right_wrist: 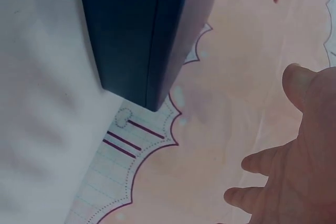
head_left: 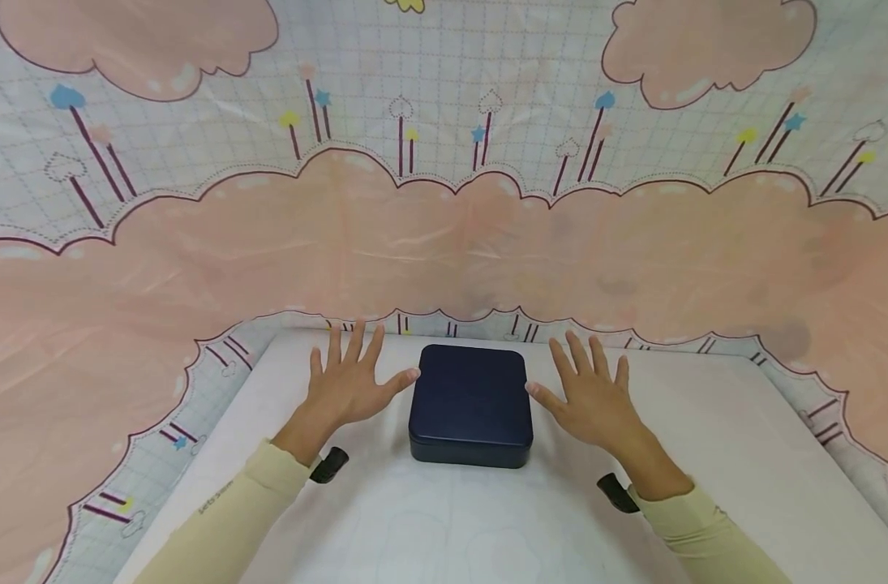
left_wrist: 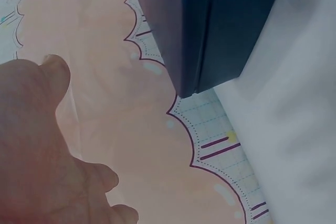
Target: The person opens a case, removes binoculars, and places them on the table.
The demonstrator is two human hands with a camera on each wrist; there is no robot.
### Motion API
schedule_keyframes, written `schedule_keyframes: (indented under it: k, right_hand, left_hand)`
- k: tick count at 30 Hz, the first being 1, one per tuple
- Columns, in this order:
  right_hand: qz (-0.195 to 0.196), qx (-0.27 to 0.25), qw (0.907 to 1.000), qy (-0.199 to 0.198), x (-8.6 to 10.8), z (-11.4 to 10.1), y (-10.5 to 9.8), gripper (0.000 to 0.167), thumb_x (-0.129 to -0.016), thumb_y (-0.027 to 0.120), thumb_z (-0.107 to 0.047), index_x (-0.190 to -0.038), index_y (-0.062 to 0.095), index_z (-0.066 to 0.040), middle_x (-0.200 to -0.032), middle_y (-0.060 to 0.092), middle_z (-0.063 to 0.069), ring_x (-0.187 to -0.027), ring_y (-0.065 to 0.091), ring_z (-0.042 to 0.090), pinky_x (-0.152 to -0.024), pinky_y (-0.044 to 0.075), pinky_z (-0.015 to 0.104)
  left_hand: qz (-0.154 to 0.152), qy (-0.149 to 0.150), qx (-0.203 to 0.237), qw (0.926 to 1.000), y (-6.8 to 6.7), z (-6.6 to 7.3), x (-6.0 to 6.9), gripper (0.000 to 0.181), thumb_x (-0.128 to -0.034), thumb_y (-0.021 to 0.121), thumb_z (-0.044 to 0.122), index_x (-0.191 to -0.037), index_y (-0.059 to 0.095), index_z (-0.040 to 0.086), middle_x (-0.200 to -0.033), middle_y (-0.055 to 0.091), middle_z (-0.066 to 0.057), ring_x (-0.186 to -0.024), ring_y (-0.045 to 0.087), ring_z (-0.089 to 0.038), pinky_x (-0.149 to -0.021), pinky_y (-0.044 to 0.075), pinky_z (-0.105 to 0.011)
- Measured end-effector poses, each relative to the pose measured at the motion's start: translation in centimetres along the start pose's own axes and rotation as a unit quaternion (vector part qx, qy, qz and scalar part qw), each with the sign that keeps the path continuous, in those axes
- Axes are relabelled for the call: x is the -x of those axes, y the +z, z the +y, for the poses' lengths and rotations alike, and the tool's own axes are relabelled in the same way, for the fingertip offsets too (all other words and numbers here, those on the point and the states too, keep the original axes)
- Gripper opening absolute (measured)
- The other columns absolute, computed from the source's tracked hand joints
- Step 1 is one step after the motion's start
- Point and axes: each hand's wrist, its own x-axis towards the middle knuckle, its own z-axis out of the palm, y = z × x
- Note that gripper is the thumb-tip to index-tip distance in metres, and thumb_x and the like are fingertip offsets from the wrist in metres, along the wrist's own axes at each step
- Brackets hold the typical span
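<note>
A dark navy box [head_left: 473, 397] with rounded corners and a lid seam stands on the white table, its lid on. To its left is my left hand [head_left: 349, 385], fingers spread and straight, the thumb tip close to the box's upper left edge. My right hand [head_left: 589, 397] mirrors it on the other side, palm down with fingers spread, its thumb near the right edge. Neither hand grips anything. In the left wrist view the box [left_wrist: 210, 24] rises beside the left hand [left_wrist: 42, 140]. The right wrist view shows the box [right_wrist: 142, 35] apart from the right hand [right_wrist: 299, 156].
The white tabletop [head_left: 429, 527] extends on both sides of the box. Behind it hangs a peach and white patterned cloth [head_left: 444, 251] with clouds, which also borders the table's left and right edges. A black wrist device [head_left: 330, 465] sits under the left wrist, another [head_left: 619, 492] under the right.
</note>
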Motion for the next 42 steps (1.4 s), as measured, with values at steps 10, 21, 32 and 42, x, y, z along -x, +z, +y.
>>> schedule_keyframes:
  k: [10,21,32,42]
  right_hand:
    - [0.000,0.000,1.0000,-0.002,0.3,-0.2,0.6,0.090,-0.102,0.046,-0.068,-0.167,0.020,-0.012,-0.176,0.008,0.020,-0.160,-0.001,0.051,-0.118,-0.007,0.083]
    - [-0.002,-0.001,1.0000,-0.002,0.4,0.0,1.5,0.090,-0.102,0.046,-0.068,-0.167,0.021,-0.012,-0.175,0.010,0.020,-0.160,0.001,0.052,-0.117,-0.006,0.084]
    - [-0.009,-0.005,1.0000,-0.001,0.4,-0.2,2.1,0.089,-0.102,0.047,-0.067,-0.167,0.022,-0.011,-0.176,0.010,0.020,-0.160,0.003,0.052,-0.118,-0.005,0.083]
    - [-0.010,-0.016,0.9998,0.000,0.6,-0.3,2.7,0.088,-0.102,0.049,-0.065,-0.167,0.024,-0.011,-0.175,0.012,0.020,-0.160,0.003,0.051,-0.118,-0.004,0.083]
  left_hand:
    - [-0.010,-0.001,0.008,0.9999,0.6,0.0,0.3,0.104,-0.0952,0.040,0.082,-0.169,0.004,0.019,-0.176,-0.013,-0.012,-0.160,-0.020,-0.044,-0.125,-0.008,-0.074]
    - [-0.009,-0.003,0.014,0.9999,2.1,-0.1,0.2,0.104,-0.0948,0.041,0.082,-0.169,0.007,0.018,-0.176,-0.010,-0.013,-0.161,-0.014,-0.047,-0.125,-0.005,-0.075]
    - [-0.010,-0.010,0.019,0.9997,3.1,-0.3,0.0,0.104,-0.0948,0.043,0.081,-0.169,0.008,0.018,-0.177,-0.009,-0.014,-0.161,-0.015,-0.046,-0.125,-0.006,-0.074]
    - [-0.013,-0.011,0.018,0.9997,3.8,-0.6,0.0,0.104,-0.0950,0.045,0.080,-0.169,0.011,0.015,-0.177,-0.005,-0.015,-0.161,-0.012,-0.047,-0.126,-0.003,-0.073]
